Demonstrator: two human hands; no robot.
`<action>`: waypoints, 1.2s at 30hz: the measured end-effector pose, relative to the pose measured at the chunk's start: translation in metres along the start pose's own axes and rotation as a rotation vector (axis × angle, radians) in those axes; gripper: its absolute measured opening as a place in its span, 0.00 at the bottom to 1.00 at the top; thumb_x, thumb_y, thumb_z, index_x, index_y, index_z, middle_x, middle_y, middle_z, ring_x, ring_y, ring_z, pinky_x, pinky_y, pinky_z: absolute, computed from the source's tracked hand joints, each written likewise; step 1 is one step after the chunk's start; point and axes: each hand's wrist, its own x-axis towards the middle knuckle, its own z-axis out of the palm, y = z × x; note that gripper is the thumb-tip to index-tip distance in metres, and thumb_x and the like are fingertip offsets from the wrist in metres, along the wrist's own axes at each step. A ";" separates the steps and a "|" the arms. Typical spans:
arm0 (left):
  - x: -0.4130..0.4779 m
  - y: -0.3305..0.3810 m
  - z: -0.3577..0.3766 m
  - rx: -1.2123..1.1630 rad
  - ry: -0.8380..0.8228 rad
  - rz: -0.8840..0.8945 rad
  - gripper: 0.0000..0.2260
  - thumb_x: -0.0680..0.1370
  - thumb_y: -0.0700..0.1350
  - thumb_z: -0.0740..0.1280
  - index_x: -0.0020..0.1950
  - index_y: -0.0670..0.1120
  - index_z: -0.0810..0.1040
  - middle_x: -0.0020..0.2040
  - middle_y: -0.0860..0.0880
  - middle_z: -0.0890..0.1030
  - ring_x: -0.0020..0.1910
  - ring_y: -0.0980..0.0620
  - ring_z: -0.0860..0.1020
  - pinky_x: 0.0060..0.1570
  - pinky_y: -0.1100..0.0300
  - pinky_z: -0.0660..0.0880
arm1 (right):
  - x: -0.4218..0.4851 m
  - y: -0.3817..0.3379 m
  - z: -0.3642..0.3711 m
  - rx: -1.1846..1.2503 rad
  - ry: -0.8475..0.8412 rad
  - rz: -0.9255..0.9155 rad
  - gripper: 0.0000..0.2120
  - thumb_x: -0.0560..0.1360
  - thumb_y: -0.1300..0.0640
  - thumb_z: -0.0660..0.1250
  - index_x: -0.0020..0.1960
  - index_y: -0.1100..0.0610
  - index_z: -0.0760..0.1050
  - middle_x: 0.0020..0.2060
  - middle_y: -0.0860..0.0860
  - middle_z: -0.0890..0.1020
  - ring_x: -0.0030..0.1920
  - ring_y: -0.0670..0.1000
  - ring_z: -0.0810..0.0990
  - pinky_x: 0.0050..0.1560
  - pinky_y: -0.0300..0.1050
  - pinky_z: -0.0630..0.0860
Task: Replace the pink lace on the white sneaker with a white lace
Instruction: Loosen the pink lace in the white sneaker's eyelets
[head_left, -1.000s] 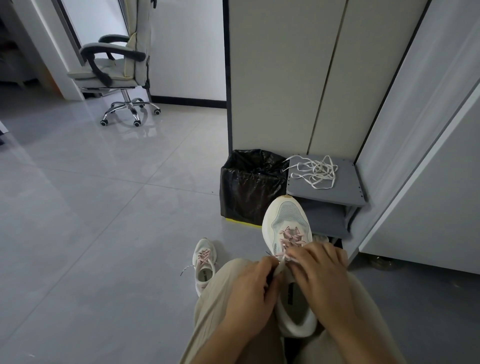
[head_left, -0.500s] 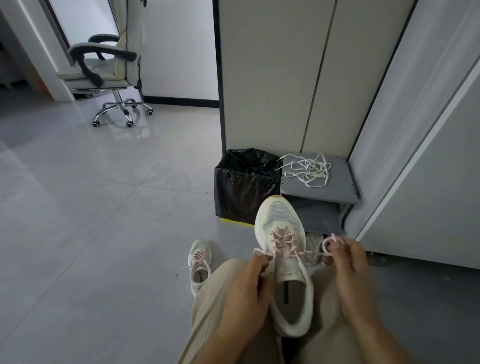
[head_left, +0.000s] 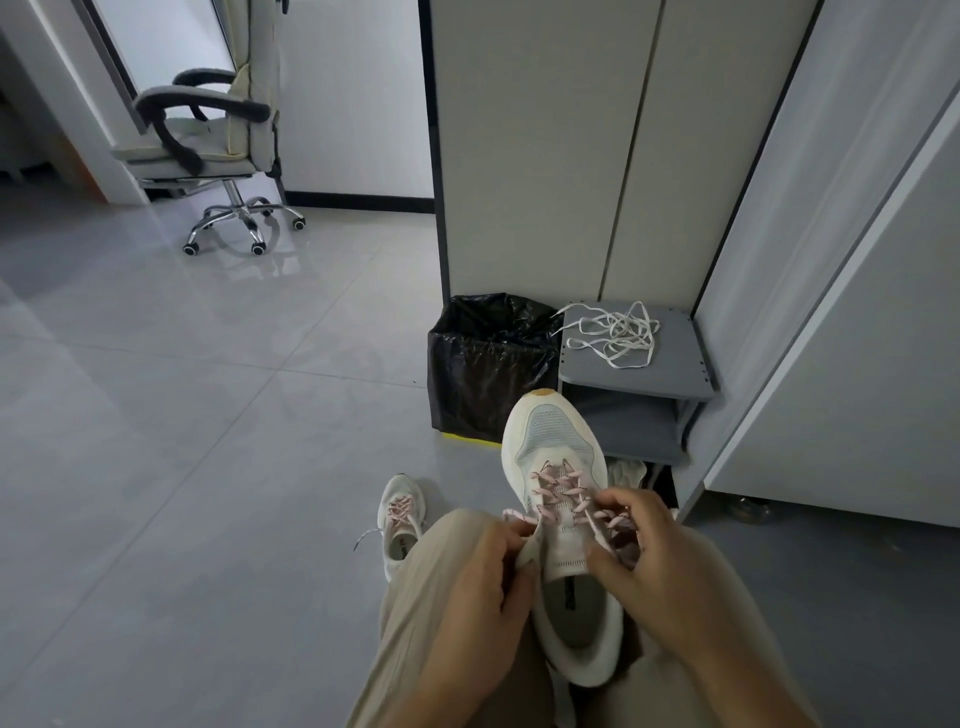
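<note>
Mostly hidden, ends of pink lace (head_left: 563, 491) pinched in left hand (head_left: 478, 597) and right hand (head_left: 660, 566) over white sneaker (head_left: 556, 431).

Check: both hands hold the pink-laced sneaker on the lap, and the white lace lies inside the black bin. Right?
No. The head view shows the white lace on the grey shelf beside the black bin, not inside it. Left hand and right hand do hold the pink-laced sneaker.

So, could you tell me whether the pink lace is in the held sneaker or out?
In: the pink lace crisscrosses the eyelets of the white sneaker, untied, one end pinched by the right hand.
</note>
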 end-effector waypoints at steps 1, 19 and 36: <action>0.002 0.002 -0.001 0.014 0.013 -0.006 0.17 0.75 0.35 0.67 0.40 0.57 0.68 0.45 0.70 0.75 0.45 0.70 0.73 0.45 0.79 0.65 | 0.001 0.001 0.001 0.028 0.008 0.023 0.16 0.73 0.56 0.69 0.59 0.50 0.69 0.50 0.45 0.75 0.41 0.31 0.71 0.37 0.20 0.66; 0.062 -0.001 0.031 0.662 -0.095 0.245 0.10 0.60 0.47 0.79 0.35 0.50 0.80 0.37 0.52 0.77 0.38 0.52 0.77 0.38 0.60 0.76 | 0.020 0.018 0.027 0.412 0.112 0.101 0.14 0.71 0.61 0.71 0.46 0.43 0.71 0.42 0.42 0.79 0.42 0.32 0.76 0.39 0.25 0.72; 0.065 -0.002 0.019 0.666 -0.150 0.264 0.10 0.67 0.48 0.75 0.45 0.50 0.80 0.46 0.51 0.76 0.47 0.51 0.75 0.47 0.57 0.76 | 0.021 0.026 0.030 0.393 0.041 0.064 0.10 0.72 0.58 0.70 0.48 0.47 0.72 0.45 0.43 0.78 0.43 0.38 0.78 0.39 0.35 0.77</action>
